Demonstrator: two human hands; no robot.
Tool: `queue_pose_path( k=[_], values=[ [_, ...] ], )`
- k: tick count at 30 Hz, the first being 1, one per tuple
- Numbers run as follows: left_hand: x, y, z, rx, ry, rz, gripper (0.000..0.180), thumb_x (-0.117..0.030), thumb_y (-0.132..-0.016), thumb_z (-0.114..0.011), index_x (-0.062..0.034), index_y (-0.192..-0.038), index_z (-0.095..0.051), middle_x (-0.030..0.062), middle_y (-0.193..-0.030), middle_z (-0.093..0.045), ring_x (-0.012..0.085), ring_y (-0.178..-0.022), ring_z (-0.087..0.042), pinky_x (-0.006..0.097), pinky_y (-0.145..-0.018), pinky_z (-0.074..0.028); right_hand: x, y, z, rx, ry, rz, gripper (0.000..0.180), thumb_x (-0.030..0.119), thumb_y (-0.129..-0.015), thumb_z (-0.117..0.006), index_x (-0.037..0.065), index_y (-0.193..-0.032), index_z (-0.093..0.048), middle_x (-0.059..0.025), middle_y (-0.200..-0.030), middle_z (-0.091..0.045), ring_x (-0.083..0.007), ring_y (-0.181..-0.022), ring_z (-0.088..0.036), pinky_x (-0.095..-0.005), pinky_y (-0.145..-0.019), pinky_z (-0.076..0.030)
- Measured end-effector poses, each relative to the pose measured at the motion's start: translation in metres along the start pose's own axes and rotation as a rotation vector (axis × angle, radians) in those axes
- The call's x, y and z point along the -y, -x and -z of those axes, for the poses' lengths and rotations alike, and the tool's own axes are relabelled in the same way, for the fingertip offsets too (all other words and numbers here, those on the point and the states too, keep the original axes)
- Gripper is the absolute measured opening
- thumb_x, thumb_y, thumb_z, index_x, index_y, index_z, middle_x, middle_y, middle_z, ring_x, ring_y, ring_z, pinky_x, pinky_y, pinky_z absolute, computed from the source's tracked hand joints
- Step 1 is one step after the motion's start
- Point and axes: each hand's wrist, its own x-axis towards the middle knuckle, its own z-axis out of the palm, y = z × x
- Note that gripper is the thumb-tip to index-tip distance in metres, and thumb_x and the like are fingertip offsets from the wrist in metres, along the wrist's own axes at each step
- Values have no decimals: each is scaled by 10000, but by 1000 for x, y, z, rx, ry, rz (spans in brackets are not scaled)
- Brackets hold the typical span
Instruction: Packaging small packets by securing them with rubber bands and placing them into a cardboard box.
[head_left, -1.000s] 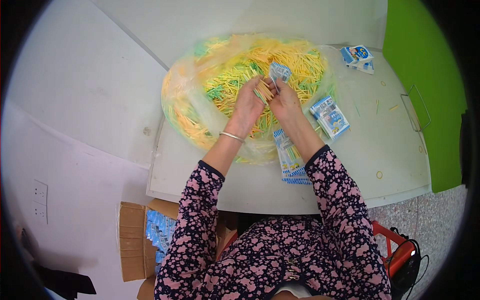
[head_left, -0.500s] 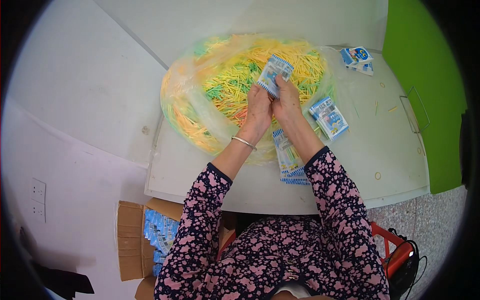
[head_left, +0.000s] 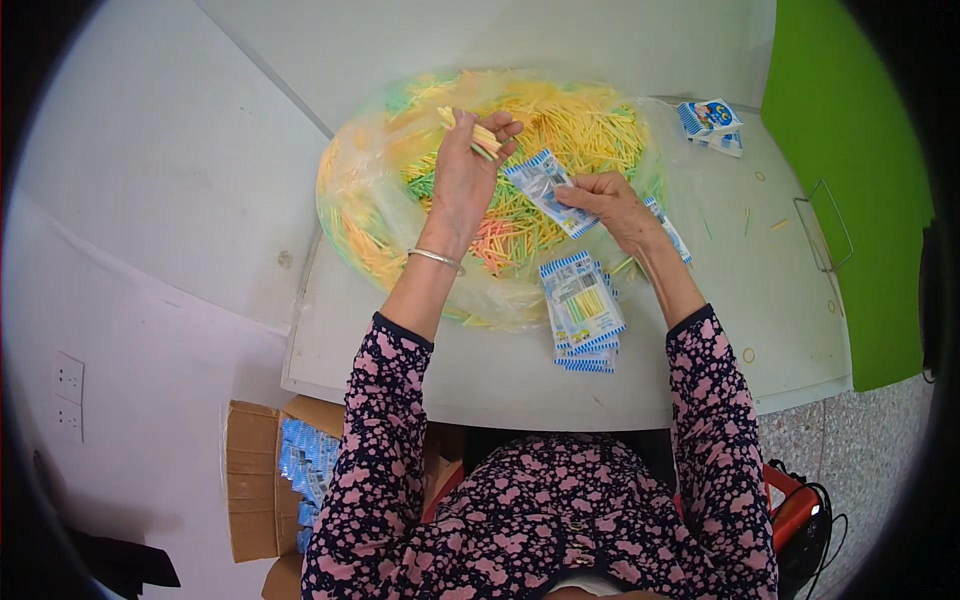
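Above a big clear plastic bag (head_left: 372, 165) of thin yellow, green, orange and pink sticks (head_left: 590, 125), my left hand (head_left: 462, 172) is closed around a small bunch of sticks (head_left: 486, 141). To its right, my right hand (head_left: 618, 207) pinches a blue-and-white packet (head_left: 545, 186) by its lower right part, the packet tilted over the sticks. Below it on the table lies a pile of filled packets (head_left: 586, 308), with sticks showing through the top one's window. Another blue-and-white pack (head_left: 675, 236) is partly hidden behind my right wrist.
Packs (head_left: 710, 118) lie at the table's far right, near a green panel (head_left: 835, 180) with a wire handle. Rubber bands and stray sticks dot the table (head_left: 740, 300). A cardboard box (head_left: 255, 480) of blue packets stands below the table's left end.
My hands have parted. The left has moved left and now shows a bunch of sticks; the right has moved right and down with the packet. The pile below is more exposed.
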Motion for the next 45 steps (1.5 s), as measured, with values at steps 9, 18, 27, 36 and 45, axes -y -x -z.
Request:
queue_pose_path(
  k=[9, 18, 27, 36, 45],
  values=[
    [7, 19, -21, 189, -226, -28, 399, -386, -954, -397, -23, -931, -562, 86, -899, -608, 188, -897, -596, 279, -732, -476, -2, 6, 8, 124, 19, -59, 216, 228, -822, -663, 15, -853, -678, 10, -758, -633, -35, -685, -535, -191, -643, -407],
    [13, 30, -21, 379, -512, -56, 493, -420, -957, -362, 16, -941, -592, 86, -938, -613, 158, -938, -540, 294, -878, -389, -7, 10, 12, 121, -7, -46, 221, 224, -825, -659, 7, -858, -675, 9, -759, -633, -43, -685, -534, -199, -643, -410],
    [19, 29, -4, 458, -578, 40, 342, -389, -956, -390, -87, -1096, -470, 103, -1167, -550, 155, -1018, -531, 313, -895, -425, -10, 12, 12, 100, -1, 21, 268, 244, -815, -663, -6, -912, -679, -3, -799, -648, -46, -728, -555, -200, -684, -421],
    [10, 20, 6, 406, -666, -30, 404, -318, -935, -485, -18, -1199, -430, 85, -1154, -547, 160, -1021, -524, 283, -895, -413, -12, -4, 6, 43, -49, 47, 227, 198, -836, -639, 12, -961, -670, -15, -857, -664, -44, -763, -569, -202, -722, -433],
    [0, 11, 12, 408, -932, 25, 379, -129, -870, -594, -6, -1206, -468, 65, -1105, -564, 108, -968, -531, 250, -831, -444, -19, -15, -2, -1, -41, 73, 241, 205, -832, -641, 12, -976, -659, 5, -844, -651, -36, -761, -565, -206, -704, -436]
  ],
)
